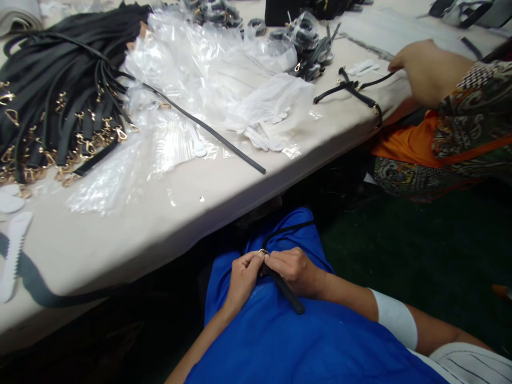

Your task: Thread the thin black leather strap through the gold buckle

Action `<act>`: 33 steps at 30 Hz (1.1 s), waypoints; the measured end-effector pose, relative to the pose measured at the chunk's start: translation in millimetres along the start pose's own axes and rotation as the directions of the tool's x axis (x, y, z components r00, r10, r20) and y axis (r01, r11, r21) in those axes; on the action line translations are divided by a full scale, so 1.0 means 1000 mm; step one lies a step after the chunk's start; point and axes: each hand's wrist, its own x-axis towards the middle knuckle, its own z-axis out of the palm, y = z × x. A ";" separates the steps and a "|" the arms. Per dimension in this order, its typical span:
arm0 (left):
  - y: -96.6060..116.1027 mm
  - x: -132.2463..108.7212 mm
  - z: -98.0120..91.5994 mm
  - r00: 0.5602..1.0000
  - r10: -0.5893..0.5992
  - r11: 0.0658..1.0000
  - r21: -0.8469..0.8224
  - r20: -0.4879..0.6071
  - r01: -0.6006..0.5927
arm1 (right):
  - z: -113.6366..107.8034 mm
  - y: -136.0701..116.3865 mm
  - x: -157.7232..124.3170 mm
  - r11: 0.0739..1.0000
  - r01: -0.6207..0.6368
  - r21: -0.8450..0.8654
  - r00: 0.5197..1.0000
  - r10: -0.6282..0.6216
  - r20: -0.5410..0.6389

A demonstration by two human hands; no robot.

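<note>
Your two hands are close together, low in your lap, over smooth blue cloth. Your left hand pinches the top of a thin black strap with its fingertips. Your right hand is closed around the same strap, just beside the left one. The strap is flat and dark, like soft leather. Its near end sticks out past your right hand and looks blunt and rounded. A small shiny metal ring sits right where your fingertips meet. A thinner part of the strap loops up and away over the blue cloth.

Farther off is a long table with a pale, smooth top. One long black strap lies straight across it. Under it are crinkly clear plastic bags, shiny and see-through. Small white flat pieces with bumpy edges lie near the bags.

On the far left is a big heap of black straps with little gold clips at their ends.

On the far right, another person's hand rests on the table, touching a thin black strap with gold ends. That person wears a sleeve with swirly patterns and orange cloth.
</note>
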 end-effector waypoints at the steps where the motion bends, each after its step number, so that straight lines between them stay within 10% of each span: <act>1: 0.001 0.000 0.001 1.000 -0.005 1.000 0.002 -0.012 0.005 | 0.000 0.000 0.001 1.000 0.014 0.003 1.000 -0.014 0.010; 26: 0.000 0.021 -0.020 0.999 0.035 0.999 0.040 0.026 -0.036 | 0.021 0.005 0.020 0.970 0.082 -0.230 0.983 -0.116 -0.139; 33: 0.006 0.024 -0.027 0.997 0.073 0.995 0.067 0.016 -0.074 | 0.013 0.005 0.021 0.985 -0.055 0.163 0.977 0.086 -0.195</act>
